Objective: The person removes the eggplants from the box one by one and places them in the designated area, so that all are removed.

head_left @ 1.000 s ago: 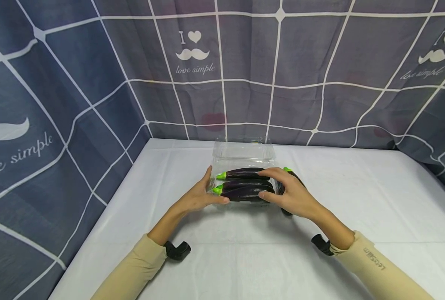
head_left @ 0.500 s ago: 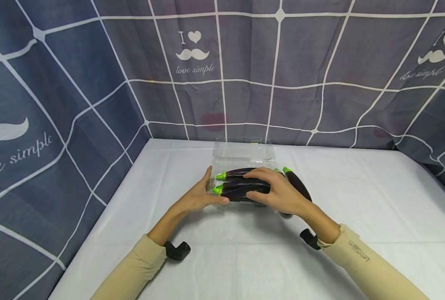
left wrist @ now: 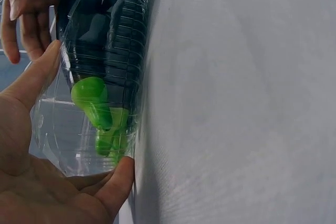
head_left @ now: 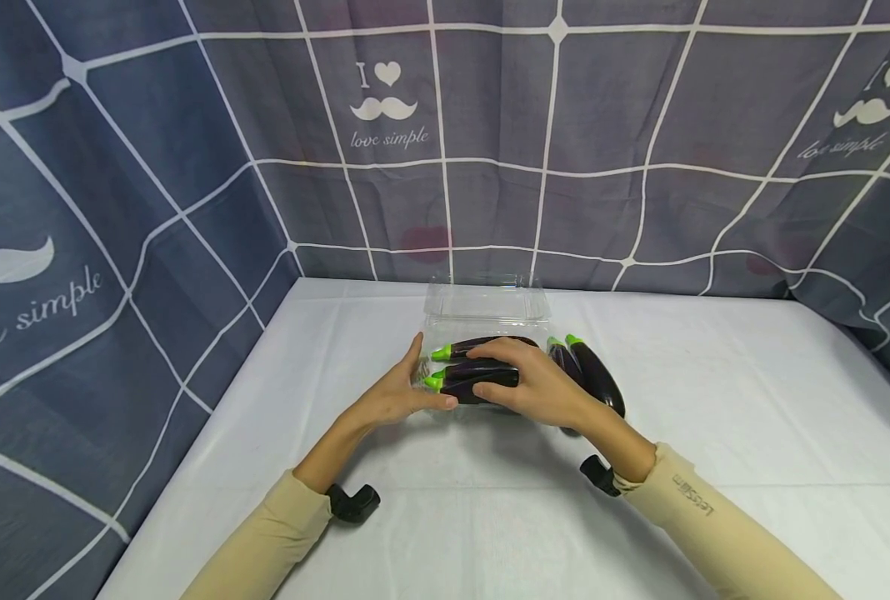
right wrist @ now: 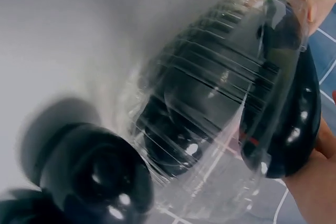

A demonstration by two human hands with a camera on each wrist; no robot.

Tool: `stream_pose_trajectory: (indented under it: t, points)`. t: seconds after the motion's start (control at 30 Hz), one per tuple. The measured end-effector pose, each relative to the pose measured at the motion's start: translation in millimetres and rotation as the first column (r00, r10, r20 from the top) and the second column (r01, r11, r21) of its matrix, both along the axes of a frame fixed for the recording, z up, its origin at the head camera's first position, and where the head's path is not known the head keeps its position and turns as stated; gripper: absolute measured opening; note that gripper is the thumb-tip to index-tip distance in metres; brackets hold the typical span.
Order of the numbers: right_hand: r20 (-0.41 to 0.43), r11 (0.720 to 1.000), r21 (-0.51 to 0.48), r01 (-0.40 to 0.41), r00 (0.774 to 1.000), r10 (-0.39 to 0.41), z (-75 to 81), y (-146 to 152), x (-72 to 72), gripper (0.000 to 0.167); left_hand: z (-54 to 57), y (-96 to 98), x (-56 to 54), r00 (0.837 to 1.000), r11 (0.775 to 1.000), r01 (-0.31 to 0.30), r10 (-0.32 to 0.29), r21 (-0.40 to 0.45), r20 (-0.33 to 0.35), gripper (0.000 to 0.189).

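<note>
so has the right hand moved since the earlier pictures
Yes: against the clear lid, which stays put in the head view, the right hand has moved left, toward the left hand.

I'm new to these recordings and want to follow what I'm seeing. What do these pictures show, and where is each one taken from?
There is no machine here: a person works with two bare hands. The wide view comes from a camera on the person's head, looking forward and down. The two closer ones come from cameras worn on the wrists, so they look tilted.

On the white cloth sits a clear plastic box with its lid open. At least three dark eggplants lie in it; two more eggplants lie on the cloth to its right. The left hand touches the box's left end. The right hand reaches over and touches the eggplants inside; whether it grips one, I can't tell.
</note>
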State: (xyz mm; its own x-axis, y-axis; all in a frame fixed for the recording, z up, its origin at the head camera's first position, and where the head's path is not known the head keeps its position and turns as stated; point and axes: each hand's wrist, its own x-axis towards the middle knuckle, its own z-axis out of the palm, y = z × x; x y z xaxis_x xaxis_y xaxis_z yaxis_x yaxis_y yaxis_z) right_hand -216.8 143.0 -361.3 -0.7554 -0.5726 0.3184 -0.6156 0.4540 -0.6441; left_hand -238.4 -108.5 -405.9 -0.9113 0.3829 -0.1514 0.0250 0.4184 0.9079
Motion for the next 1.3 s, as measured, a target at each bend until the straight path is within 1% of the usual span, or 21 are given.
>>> stream_pose_trajectory:
  t: [0.2,0.3,0.47,0.73,0.93,1.07,1.3]
  points:
    - [0.027,0.997,0.073,0.015,0.999,-0.017,-2.9,2,0.2,0.047,-0.6,0.6,0.0,1.000,1.000,0.008,-0.008,-0.002,-0.014,0.130]
    - [0.035,0.996,0.086,0.020,0.999,-0.023,-4.0,3,0.8,0.047,-0.2,0.8,0.4,1.000,1.000,0.009,-0.009,-0.008,-0.013,0.129]
    - [0.020,0.997,0.076,0.011,1.000,-0.012,-7.7,6,-0.6,0.042,0.3,0.6,0.5,1.000,1.000,0.008,-0.008,-0.016,-0.010,0.129]
    - [-0.029,0.996,0.069,-0.056,0.998,0.058,-12.3,10,-3.1,0.042,1.2,0.7,1.1,1.000,1.000,0.009,-0.009,-0.023,-0.008,0.125]
    - [-0.001,0.997,0.055,-0.058,0.998,0.058,-14.0,12,-3.3,0.041,1.5,0.6,1.8,1.000,1.000,0.007,-0.007,-0.024,0.004,0.124]
    - [0.007,0.998,0.038,-0.043,0.999,0.043,-14.4,13,-3.5,0.040,0.9,0.6,1.4,1.000,1.000,0.007,-0.007,-0.023,-0.003,0.125]
    - [0.040,0.999,0.020,-0.050,0.998,0.049,-11.5,16,-5.7,0.041,0.6,0.8,1.1,1.000,1.000,0.006,-0.006,-0.024,-0.007,0.125]
